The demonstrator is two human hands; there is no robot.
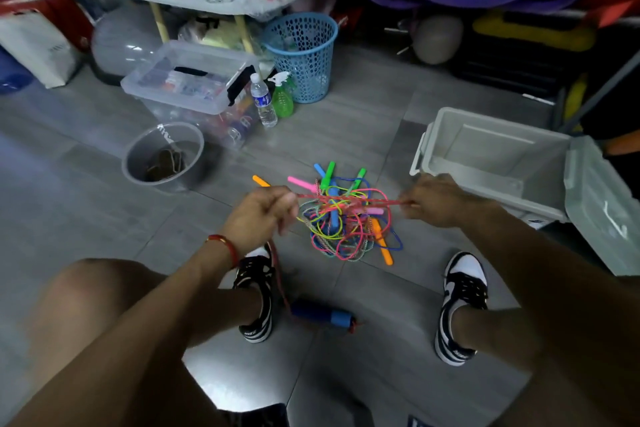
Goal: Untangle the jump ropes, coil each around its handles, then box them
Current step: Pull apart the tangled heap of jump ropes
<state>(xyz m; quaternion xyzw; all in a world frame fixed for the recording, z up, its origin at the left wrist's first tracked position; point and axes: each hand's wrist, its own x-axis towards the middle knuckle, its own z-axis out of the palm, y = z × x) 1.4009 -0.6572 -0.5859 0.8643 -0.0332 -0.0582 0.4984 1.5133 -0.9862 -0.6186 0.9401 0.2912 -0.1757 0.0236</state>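
Left hand (260,216) curled, gripping red rope (346,200); right hand (437,202) pinched its other end, rope taut between the fingers | tangled jump ropes (349,218) lay on grey tile floor (346,135) under that span; blue handle (320,314) nearer the feet | open grey box (491,163) beyond right fingers, nothing visible inside.

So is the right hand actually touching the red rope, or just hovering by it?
Touching. The head view shows the right hand pinching the red rope, which runs taut across the tangled pile to the left hand.
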